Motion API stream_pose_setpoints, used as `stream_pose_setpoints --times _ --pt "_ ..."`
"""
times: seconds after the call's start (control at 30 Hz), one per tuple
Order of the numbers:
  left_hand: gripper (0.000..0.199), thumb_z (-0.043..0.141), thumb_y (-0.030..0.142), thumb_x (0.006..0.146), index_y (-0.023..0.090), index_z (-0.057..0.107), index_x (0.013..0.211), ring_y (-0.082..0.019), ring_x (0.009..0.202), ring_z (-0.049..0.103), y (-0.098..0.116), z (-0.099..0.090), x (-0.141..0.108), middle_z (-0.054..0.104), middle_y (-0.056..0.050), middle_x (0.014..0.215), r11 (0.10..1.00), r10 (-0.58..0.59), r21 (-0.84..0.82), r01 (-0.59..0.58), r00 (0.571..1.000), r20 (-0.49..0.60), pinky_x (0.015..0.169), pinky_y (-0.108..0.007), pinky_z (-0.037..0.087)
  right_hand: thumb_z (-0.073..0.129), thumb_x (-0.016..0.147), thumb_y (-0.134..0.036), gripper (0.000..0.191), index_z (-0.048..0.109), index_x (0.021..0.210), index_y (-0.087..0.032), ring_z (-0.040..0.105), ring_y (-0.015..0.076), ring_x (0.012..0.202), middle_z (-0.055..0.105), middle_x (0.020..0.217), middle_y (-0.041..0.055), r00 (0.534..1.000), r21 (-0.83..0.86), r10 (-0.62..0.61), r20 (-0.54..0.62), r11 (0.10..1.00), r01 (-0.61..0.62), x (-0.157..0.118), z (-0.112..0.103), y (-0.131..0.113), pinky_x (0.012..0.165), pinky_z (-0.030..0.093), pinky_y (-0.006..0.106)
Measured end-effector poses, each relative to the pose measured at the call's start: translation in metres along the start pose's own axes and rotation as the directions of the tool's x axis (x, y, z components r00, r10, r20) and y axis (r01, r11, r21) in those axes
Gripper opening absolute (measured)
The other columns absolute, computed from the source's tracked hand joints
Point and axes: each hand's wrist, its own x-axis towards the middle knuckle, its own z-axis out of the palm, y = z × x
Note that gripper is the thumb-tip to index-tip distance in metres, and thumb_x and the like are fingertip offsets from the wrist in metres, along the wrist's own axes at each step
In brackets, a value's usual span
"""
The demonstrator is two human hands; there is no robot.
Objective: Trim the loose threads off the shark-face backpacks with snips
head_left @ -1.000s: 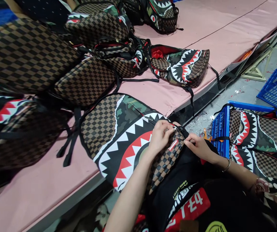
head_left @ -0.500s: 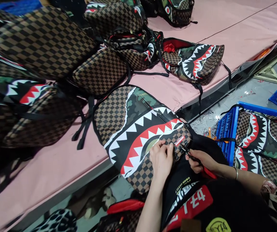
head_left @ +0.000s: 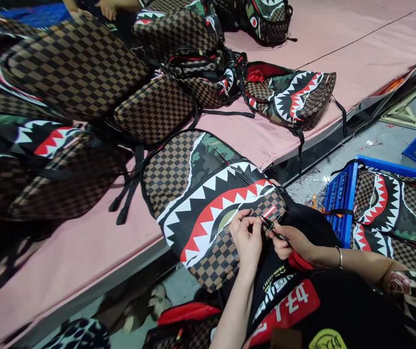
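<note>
A checkered backpack (head_left: 169,177) with a shark-mouth print and a camouflage patch lies across the table edge and my lap. My left hand (head_left: 246,237) rests on its lower part, thumb and forefinger pinched beside the small red label (head_left: 269,211); whatever they pinch is too small to make out. In my right hand (head_left: 291,240) I grip small black thread snips (head_left: 275,230), their tips close to my left fingertips, just below the label. Something red (head_left: 300,261) shows beneath my right hand.
Several similar backpacks (head_left: 77,68) are piled on the pink-covered table (head_left: 128,247) to the left, with another person's hands (head_left: 108,8) behind them. A blue crate (head_left: 346,206) holding backpacks stands on the floor at right. Another open backpack (head_left: 189,312) sits below the table edge.
The snips have moved left, from beside the label to my left fingertips. My left hand has shifted slightly right. Another person's hands have come into view at the top left.
</note>
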Motion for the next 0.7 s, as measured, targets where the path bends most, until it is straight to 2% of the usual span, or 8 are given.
stream_pose_setpoints --times 0.2,0.37,0.47,0.53,0.57,0.6,0.63,0.7 --pt "0.020 0.049 0.029 0.081 0.020 0.056 0.065 -0.023 0.102 0.045 0.005 0.001 -0.007 0.051 -0.006 0.103 0.993 0.093 0.072 -0.089 0.995 -0.046 0.092 -0.042 0.033 0.053 0.080 -0.048 0.032 0.045 0.077 -0.017 0.014 0.0032 0.033 0.025 0.043 -0.0126 0.994 0.221 0.106 -0.014 0.970 -0.100 0.003 0.004 -0.002 0.038 0.011 0.020" --pt "0.017 0.047 0.027 0.082 0.019 0.054 0.068 -0.022 0.103 0.045 0.006 0.001 -0.011 0.050 -0.007 0.103 0.992 0.121 0.035 -0.119 0.991 -0.057 0.092 -0.042 0.034 0.050 0.084 -0.041 0.025 0.044 0.075 -0.018 0.011 0.0047 0.034 0.022 0.042 -0.0124 0.987 0.268 0.163 0.004 0.950 -0.158 0.004 0.002 -0.001 0.038 0.011 0.020" --pt "0.016 0.048 0.027 0.082 0.019 0.053 0.069 -0.021 0.101 0.047 0.006 -0.002 -0.012 0.050 -0.007 0.102 0.994 0.089 -0.059 -0.095 0.991 -0.095 0.091 -0.039 0.036 0.052 0.081 -0.046 0.029 0.046 0.076 -0.018 0.011 0.0046 0.035 0.021 0.043 -0.0122 0.998 0.140 0.057 0.007 0.988 -0.058 -0.003 0.001 -0.006 0.038 0.011 0.021" --pt "0.015 0.048 0.027 0.082 0.019 0.053 0.071 -0.019 0.097 0.049 0.008 -0.008 -0.015 0.052 -0.007 0.099 0.988 0.076 -0.125 -0.090 0.990 -0.119 0.087 -0.036 0.039 0.050 0.082 -0.049 0.033 0.051 0.078 -0.016 0.018 0.0049 0.037 0.026 0.046 -0.0102 0.992 -0.077 -0.121 -0.026 0.990 0.119 -0.009 -0.001 -0.018 0.039 0.015 0.020" --pt "0.014 0.048 0.027 0.083 0.019 0.053 0.072 -0.019 0.094 0.050 0.009 -0.011 -0.016 0.053 -0.006 0.096 0.983 0.084 -0.152 -0.100 0.991 -0.106 0.085 -0.035 0.041 0.049 0.083 -0.049 0.034 0.054 0.081 -0.016 0.024 0.0056 0.040 0.032 0.049 -0.0082 0.970 -0.225 -0.238 -0.047 0.949 0.222 -0.012 -0.005 -0.027 0.041 0.020 0.020" --pt "0.015 0.049 0.027 0.083 0.019 0.053 0.071 -0.018 0.091 0.052 0.011 -0.015 -0.019 0.054 -0.006 0.093 0.978 0.107 -0.175 -0.116 0.992 -0.065 0.083 -0.034 0.042 0.048 0.084 -0.048 0.033 0.056 0.085 -0.016 0.032 0.0068 0.044 0.040 0.054 -0.0054 0.931 -0.392 -0.361 -0.051 0.865 0.314 -0.014 -0.009 -0.037 0.044 0.026 0.021" --pt "0.017 0.049 0.026 0.083 0.019 0.053 0.068 -0.017 0.086 0.053 0.014 -0.018 -0.021 0.055 -0.005 0.088 0.971 0.141 -0.196 -0.137 0.990 0.002 0.080 -0.033 0.044 0.048 0.085 -0.044 0.030 0.058 0.091 -0.016 0.041 0.0088 0.052 0.048 0.063 -0.0021 0.879 -0.558 -0.476 -0.033 0.738 0.379 -0.015 -0.016 -0.049 0.050 0.033 0.022" --pt "0.019 0.049 0.024 0.084 0.019 0.053 0.066 -0.017 0.081 0.056 0.020 -0.023 -0.028 0.057 -0.004 0.084 0.954 0.240 -0.225 -0.197 0.954 0.181 0.077 -0.032 0.046 0.052 0.084 -0.035 0.025 0.059 0.101 -0.019 0.052 0.0143 0.075 0.058 0.086 0.0037 0.765 -0.821 -0.640 0.072 0.398 0.410 -0.014 -0.032 -0.073 0.069 0.041 0.028"
